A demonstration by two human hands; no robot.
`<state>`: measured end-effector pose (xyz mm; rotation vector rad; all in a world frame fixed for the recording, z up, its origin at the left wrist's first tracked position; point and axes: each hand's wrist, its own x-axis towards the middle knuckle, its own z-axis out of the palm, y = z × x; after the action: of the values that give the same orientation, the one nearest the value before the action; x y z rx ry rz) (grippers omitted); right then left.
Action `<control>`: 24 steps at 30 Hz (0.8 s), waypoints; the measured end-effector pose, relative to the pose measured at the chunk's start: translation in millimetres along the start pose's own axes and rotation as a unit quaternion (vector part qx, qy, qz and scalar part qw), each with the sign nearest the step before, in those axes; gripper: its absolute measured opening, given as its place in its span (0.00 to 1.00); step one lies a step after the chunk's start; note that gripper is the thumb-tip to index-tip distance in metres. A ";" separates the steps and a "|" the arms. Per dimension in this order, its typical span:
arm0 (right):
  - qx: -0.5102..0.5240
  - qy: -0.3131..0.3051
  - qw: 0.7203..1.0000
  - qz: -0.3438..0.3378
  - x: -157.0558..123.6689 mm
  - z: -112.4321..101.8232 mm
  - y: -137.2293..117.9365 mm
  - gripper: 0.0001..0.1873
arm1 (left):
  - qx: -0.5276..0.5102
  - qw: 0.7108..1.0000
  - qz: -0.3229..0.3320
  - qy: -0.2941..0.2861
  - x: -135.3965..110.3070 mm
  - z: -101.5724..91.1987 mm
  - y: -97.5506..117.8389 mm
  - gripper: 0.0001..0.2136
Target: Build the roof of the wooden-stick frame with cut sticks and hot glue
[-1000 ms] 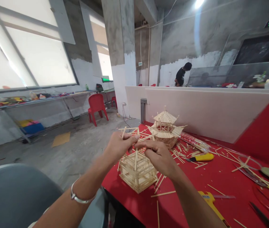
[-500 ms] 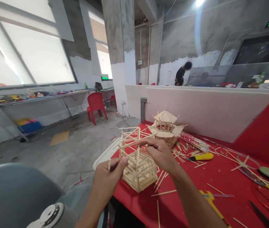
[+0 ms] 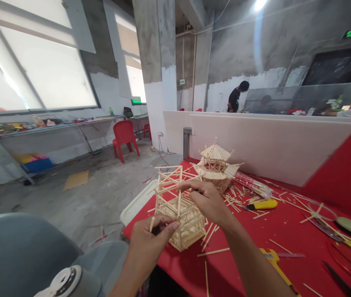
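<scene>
Handling a hexagonal stick frame, person's two bare hands; frame upright near the edge of the red bench, open lattice above, close-laid sticks below.

Left hand: in front of the frame, low; short stick gripped among the bent fingers, one end jutting upward; thumb and forefinger tips nearly together at the front post, whether pinching it cannot be told. Position changed: a second ago up at the top of the frame beside the other hand; half a second ago lowered, off to the left; now shifted rightward to the post.

Right hand: forefinger extended, tip at the upper part of the same post, other fingers curled; whether thumb and finger press together cannot be told. Place practically unchanged over both earlier views.

Frame: same spot as before.

Also on the bench, unmoved: one tiered stick pagoda, behind the frame; one clear packet of sticks, right of the pagoda; loose cut sticks, scattered; one yellow-handled knife, lying among them.

Left foreground: one white bottle, in view now and half a second ago, out of sight a second ago.
</scene>
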<state>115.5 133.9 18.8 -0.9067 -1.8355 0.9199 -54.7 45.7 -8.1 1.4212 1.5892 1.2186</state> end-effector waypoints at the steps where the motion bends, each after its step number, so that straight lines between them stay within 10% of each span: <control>1: 0.004 0.000 1.000 -0.002 0.1 0.3 0.7 0.23 | 0.001 1.000 0.002 0.005 0.5 1.1 -0.8 0.12; 24: 0.009 0.002 1.000 -0.005 -0.4 -0.1 -0.9 0.23 | 0.087 0.988 0.111 0.069 3.5 6.1 -0.7 0.09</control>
<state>115.5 133.2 19.4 -0.8873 -1.8244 0.9276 -49.9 50.4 -10.5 1.6928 1.7011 1.3591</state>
